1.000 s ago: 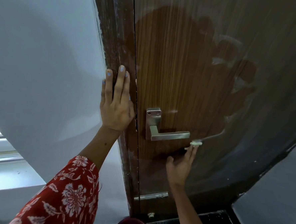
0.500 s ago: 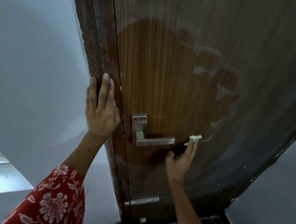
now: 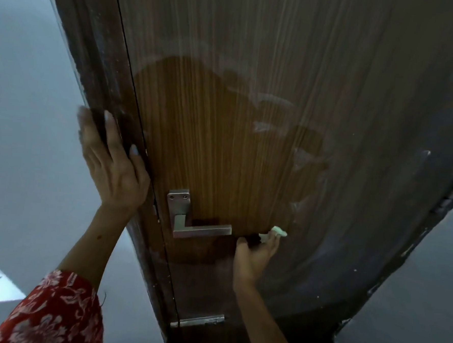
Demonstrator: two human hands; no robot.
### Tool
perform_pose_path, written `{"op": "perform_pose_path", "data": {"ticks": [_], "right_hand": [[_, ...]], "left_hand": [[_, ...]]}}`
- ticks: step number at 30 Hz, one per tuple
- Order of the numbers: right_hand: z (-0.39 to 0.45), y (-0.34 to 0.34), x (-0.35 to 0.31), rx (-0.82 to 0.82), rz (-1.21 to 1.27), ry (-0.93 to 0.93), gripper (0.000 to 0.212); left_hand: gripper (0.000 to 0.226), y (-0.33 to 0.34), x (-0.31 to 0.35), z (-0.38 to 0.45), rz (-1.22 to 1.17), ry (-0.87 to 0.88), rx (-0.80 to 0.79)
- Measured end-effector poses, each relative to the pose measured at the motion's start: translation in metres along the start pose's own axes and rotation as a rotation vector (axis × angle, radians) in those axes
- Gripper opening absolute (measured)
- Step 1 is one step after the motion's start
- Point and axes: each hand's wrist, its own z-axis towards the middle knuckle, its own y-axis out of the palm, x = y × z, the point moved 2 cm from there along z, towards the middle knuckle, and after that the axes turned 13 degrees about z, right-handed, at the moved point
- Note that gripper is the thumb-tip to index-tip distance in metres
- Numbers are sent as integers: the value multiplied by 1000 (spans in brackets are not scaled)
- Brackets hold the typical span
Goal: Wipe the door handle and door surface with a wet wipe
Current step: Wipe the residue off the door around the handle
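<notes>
1. The right hand point(image 3: 254, 255) presses a small wadded wet wipe point(image 3: 276, 231) against the door point(image 3: 221, 144) with its fingertips, fingers closed on it, thumb held apart.
2. The wipe sits just right of the free end of the metal door handle point(image 3: 202, 229), near it without touching.
3. The left hand point(image 3: 111, 164) lies flat and open, fingers spread, on the dark door frame point(image 3: 94, 57) beside the white wall point(image 3: 25, 106).
4. A red floral sleeve point(image 3: 52, 314) covers the left forearm.
5. The wood-grain surface shows a darker damp patch around the handle, with pale dusty streaks beyond.
6. No writing or brand can be read anywhere.
</notes>
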Motion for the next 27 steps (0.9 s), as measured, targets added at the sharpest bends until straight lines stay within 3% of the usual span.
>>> {"op": "perform_pose_path", "data": {"ticks": [5,8,12,16,19,24,27], "right_hand": [[32,-3,-31,192,136,-37,79],[27,7,-53,34,-25,-331,89],[43,17,-88,100,-68,-411,89],[44,35,-126,-85,-257,-760,87],[39,43,-136,-26,-179,-711,85],[14,61,-130,-226,-333,-873,84],[9,73,-138,-159,-292,-764,86]], "left_hand": [[52,3,-3,9,66,-4,-1],[51,7,-8,5,47,26,3],[53,10,-9,5,1,-14,-14],[53,9,-8,5,1,-21,-24],[52,8,-6,6,12,-27,-20],[52,6,-4,7,11,-16,-31],[51,7,-5,7,24,-5,-30]]}}
